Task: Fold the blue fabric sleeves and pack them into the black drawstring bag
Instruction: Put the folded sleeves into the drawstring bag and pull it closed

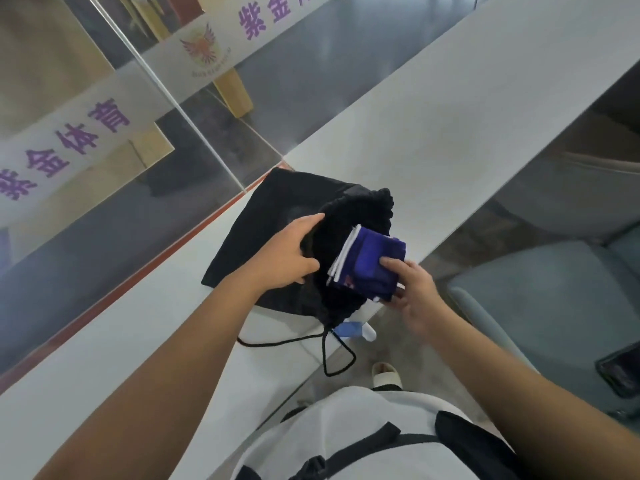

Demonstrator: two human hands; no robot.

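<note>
Head: left hand [287, 252] grips black bag [266, 216], right hand [417, 292] pinches blue sleeves [369, 268]; banner [74, 140] 紫金体育.

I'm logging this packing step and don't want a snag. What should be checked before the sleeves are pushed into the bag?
1. Blue sleeves folded into a compact stack: ok.
2. Right hand grips the stack at its near end: ok.
3. Left hand holds the bunched mouth of the black drawstring bag: ok.
4. Mouth open wide enough for the stack: cannot tell, since the opening is dark and gathered.
5. Drawstring cord away from the mouth: ok, it trails off the counter edge.
6. Room inside the bag: cannot tell.
</note>
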